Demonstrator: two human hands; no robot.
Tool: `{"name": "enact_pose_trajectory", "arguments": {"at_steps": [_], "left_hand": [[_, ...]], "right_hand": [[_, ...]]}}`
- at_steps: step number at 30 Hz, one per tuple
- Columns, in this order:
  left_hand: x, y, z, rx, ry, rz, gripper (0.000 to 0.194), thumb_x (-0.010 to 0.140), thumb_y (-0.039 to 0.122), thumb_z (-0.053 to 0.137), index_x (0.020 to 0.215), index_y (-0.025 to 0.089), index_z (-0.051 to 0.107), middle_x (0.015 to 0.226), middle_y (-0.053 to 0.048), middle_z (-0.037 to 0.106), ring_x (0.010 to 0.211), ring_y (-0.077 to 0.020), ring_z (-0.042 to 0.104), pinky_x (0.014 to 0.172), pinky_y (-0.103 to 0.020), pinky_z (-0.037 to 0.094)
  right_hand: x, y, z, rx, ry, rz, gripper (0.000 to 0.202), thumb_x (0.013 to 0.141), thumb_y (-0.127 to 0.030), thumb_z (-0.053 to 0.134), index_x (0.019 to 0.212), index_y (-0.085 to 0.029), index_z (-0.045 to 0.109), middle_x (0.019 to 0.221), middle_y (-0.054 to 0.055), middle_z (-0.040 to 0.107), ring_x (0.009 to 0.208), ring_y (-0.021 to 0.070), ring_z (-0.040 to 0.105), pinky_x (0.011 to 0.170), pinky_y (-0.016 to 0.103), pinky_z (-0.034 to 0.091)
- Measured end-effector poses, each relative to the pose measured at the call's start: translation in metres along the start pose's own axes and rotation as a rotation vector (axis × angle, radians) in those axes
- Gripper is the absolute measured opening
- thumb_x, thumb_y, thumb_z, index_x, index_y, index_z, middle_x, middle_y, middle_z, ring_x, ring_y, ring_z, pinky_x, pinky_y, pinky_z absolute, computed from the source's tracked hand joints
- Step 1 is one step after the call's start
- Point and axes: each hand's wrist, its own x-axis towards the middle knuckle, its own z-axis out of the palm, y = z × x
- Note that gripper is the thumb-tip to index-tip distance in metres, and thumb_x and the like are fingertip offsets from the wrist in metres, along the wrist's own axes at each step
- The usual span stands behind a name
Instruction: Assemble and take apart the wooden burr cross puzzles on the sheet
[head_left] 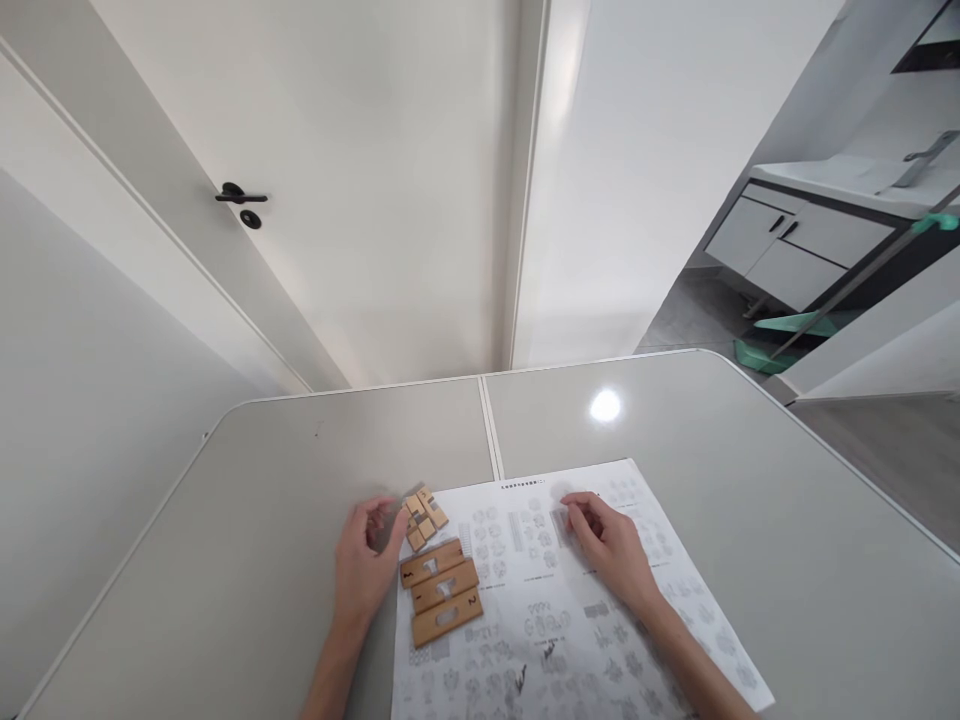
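My left hand (366,560) rests on the table at the left edge of a printed sheet. Its thumb reaches the small notched wooden pieces (425,520), grouped closely together, while the other fingers curl apart from the thumb. Just below lie three flat wooden bars, each with a cut-out: an upper bar (412,571), a middle bar (424,600) and a lower bar (427,630), with dark numerals on them. My right hand (613,548) lies over the white sheet (517,580) of small grey figures, thumb and index finger closed together; whatever is between them is hidden.
The grey table (262,530) has a pale seam (489,425) and a bright light reflection. Beyond it stands a white door (375,200) with a black handle (241,195). At the right are a washbasin cabinet (795,235) and a green dustpan (757,355).
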Motion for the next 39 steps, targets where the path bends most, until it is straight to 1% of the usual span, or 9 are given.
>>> {"name": "enact_pose_trajectory", "arguments": {"at_steps": [3, 5, 8, 10, 13, 23, 26, 32, 39], "left_hand": [[-0.002, -0.001, 0.002, 0.040, 0.016, 0.105, 0.036, 0.090, 0.051, 0.065, 0.112, 0.023, 0.063, 0.108, -0.008, 0.065, 0.097, -0.0253, 0.064, 0.091, -0.042, 0.055], [-0.004, 0.000, 0.003, 0.052, -0.020, 0.137, 0.039, 0.090, 0.051, 0.067, 0.117, 0.024, 0.061, 0.118, -0.010, 0.063, 0.110, -0.0284, 0.062, 0.099, -0.047, 0.053], [-0.005, 0.000, 0.004, 0.053, -0.090, 0.158, 0.041, 0.091, 0.048, 0.067, 0.123, 0.025, 0.058, 0.126, -0.011, 0.061, 0.120, -0.0302, 0.060, 0.104, -0.050, 0.051], [-0.006, 0.000, 0.004, 0.048, -0.119, 0.164, 0.041, 0.091, 0.047, 0.068, 0.125, 0.026, 0.056, 0.128, -0.011, 0.060, 0.122, -0.0304, 0.060, 0.105, -0.051, 0.051], [-0.006, -0.001, 0.005, 0.037, -0.131, 0.152, 0.043, 0.091, 0.046, 0.069, 0.126, 0.027, 0.055, 0.132, -0.010, 0.060, 0.124, -0.0305, 0.060, 0.106, -0.051, 0.050], [-0.009, -0.005, 0.006, 0.037, -0.199, 0.098, 0.048, 0.091, 0.046, 0.070, 0.131, 0.027, 0.054, 0.134, -0.010, 0.061, 0.127, -0.0308, 0.057, 0.109, -0.052, 0.047], [-0.009, -0.003, 0.005, 0.047, -0.218, 0.097, 0.050, 0.090, 0.045, 0.071, 0.132, 0.026, 0.053, 0.135, -0.010, 0.061, 0.128, -0.0316, 0.056, 0.111, -0.054, 0.044], [-0.006, 0.001, 0.005, 0.041, -0.223, 0.102, 0.051, 0.086, 0.045, 0.074, 0.130, 0.025, 0.055, 0.131, -0.011, 0.063, 0.126, -0.0332, 0.058, 0.110, -0.056, 0.045], [-0.003, 0.013, 0.005, 0.049, -0.236, 0.053, 0.061, 0.080, 0.049, 0.079, 0.131, 0.027, 0.055, 0.132, -0.010, 0.063, 0.124, -0.0333, 0.061, 0.103, -0.051, 0.051]], "right_hand": [[0.000, 0.001, 0.000, -0.002, -0.006, 0.003, 0.036, 0.100, -0.052, 0.047, 0.101, -0.023, 0.068, 0.073, 0.002, 0.069, 0.061, 0.0195, 0.057, 0.060, 0.029, 0.045], [-0.001, 0.002, 0.000, -0.003, -0.010, 0.003, 0.036, 0.101, -0.052, 0.047, 0.102, -0.024, 0.068, 0.074, 0.002, 0.069, 0.062, 0.0195, 0.057, 0.060, 0.029, 0.045], [-0.001, 0.003, -0.001, -0.002, -0.011, 0.001, 0.037, 0.101, -0.053, 0.047, 0.103, -0.023, 0.069, 0.076, 0.002, 0.071, 0.062, 0.0197, 0.058, 0.059, 0.029, 0.046], [-0.001, 0.003, -0.001, 0.000, -0.008, -0.002, 0.040, 0.100, -0.055, 0.047, 0.103, -0.023, 0.070, 0.075, 0.003, 0.072, 0.061, 0.0198, 0.058, 0.058, 0.029, 0.047], [-0.002, 0.002, -0.001, -0.003, -0.002, -0.001, 0.041, 0.099, -0.057, 0.047, 0.103, -0.023, 0.071, 0.074, 0.003, 0.072, 0.059, 0.0196, 0.058, 0.056, 0.029, 0.047], [-0.003, 0.006, -0.001, -0.028, -0.019, 0.018, 0.035, 0.100, -0.052, 0.048, 0.104, -0.024, 0.069, 0.075, 0.001, 0.071, 0.061, 0.0190, 0.058, 0.059, 0.029, 0.046], [-0.003, 0.007, -0.001, -0.030, -0.016, 0.020, 0.036, 0.099, -0.053, 0.048, 0.104, -0.024, 0.069, 0.075, 0.002, 0.070, 0.061, 0.0191, 0.058, 0.058, 0.029, 0.046], [-0.003, 0.006, -0.001, -0.026, -0.008, -0.001, 0.041, 0.099, -0.056, 0.047, 0.103, -0.023, 0.070, 0.075, 0.003, 0.070, 0.060, 0.0195, 0.057, 0.058, 0.030, 0.047], [-0.004, 0.004, -0.002, -0.017, -0.010, -0.012, 0.041, 0.099, -0.057, 0.047, 0.103, -0.023, 0.070, 0.075, 0.002, 0.071, 0.060, 0.0191, 0.058, 0.057, 0.029, 0.047]]}}
